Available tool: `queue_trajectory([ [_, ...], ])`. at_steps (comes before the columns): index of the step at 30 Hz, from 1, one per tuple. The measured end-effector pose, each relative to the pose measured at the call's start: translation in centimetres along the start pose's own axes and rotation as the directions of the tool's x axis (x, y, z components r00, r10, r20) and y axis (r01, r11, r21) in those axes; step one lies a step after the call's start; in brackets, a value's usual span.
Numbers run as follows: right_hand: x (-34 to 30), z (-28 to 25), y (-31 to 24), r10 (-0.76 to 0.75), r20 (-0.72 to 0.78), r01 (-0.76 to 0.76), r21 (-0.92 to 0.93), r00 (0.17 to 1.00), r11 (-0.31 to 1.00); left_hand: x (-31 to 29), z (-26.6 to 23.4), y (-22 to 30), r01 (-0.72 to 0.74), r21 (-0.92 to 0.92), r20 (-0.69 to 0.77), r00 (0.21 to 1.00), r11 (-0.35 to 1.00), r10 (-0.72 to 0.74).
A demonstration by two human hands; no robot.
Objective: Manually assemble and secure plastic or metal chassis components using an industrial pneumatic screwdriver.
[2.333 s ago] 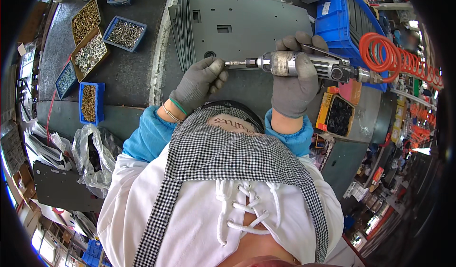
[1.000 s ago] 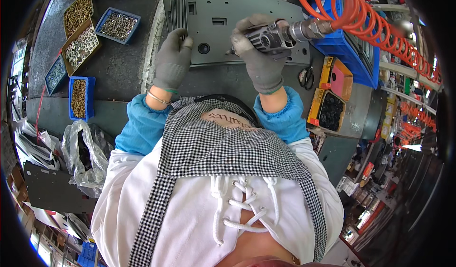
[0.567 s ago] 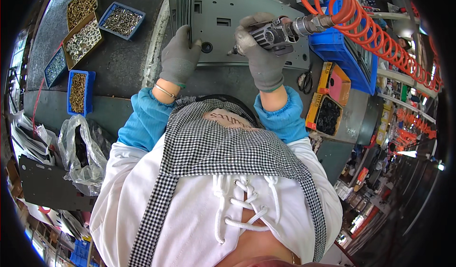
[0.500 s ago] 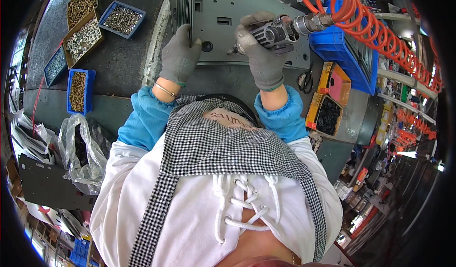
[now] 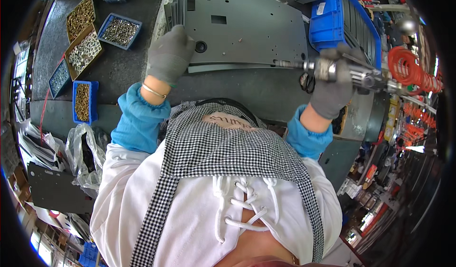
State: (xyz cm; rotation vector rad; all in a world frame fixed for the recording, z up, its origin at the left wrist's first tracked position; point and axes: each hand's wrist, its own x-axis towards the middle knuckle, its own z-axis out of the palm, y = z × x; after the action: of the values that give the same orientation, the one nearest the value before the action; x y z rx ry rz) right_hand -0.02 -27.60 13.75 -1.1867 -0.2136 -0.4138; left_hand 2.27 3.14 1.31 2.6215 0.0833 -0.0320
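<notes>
A grey sheet-metal panel [image 5: 256,24] with holes and cut-outs lies on another similar one, whose edge shows along the near side. My left hand [image 5: 172,53], in a grey glove, is closed at the panel's left edge, beside its upright flanges [image 5: 177,11]; the fingertips are partly hidden. My right hand [image 5: 334,84], gloved too, grips a pneumatic screwdriver [image 5: 363,74]. The tool lies nearly level, its bit pointing left over the panel's near right corner. A black round grommet [image 5: 201,47] sits in the panel near my left hand.
At the left stand trays of small hardware, among them a blue tray of brass-coloured parts [image 5: 82,103] and a box of white nuts [image 5: 85,50]. A blue crate [image 5: 327,17] stands at the right, with scissors [image 5: 307,81] nearby. A red coiled hose [image 5: 411,67] hangs far right.
My right hand has swung the screwdriver to the right, away from the panel's middle, and turned it more level. My left hand has shifted slightly left and curled tighter. The hose has moved right.
</notes>
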Motion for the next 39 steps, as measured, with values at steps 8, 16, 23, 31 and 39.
queue_trajectory([
  [8,-7.5,-14.3,7.9,0.252,-0.571,-0.537,-0.407,0.781,0.739,2.6,0.4,-5.9,0.145,-0.542,0.085,0.989,0.828,-0.117],
  [16,-7.8,-16.2,10.9,0.131,-0.845,-0.810,-0.436,0.519,0.393,3.3,0.8,-5.4,0.470,-0.722,0.504,0.860,0.508,-0.079],
  [23,-5.0,-16.0,8.7,-0.056,-0.330,-0.319,-0.936,0.942,0.146,3.2,2.2,-5.9,0.459,-0.839,0.455,0.886,0.293,-0.089],
  [31,0.7,2.4,15.5,0.183,0.710,0.617,-0.690,0.680,0.379,3.1,2.1,-5.7,0.436,-0.850,0.443,0.895,0.294,-0.047],
  [39,1.2,3.2,17.5,0.311,0.783,0.771,-0.607,0.539,0.193,2.8,2.1,-6.2,0.457,-0.876,0.455,0.889,0.152,-0.051],
])
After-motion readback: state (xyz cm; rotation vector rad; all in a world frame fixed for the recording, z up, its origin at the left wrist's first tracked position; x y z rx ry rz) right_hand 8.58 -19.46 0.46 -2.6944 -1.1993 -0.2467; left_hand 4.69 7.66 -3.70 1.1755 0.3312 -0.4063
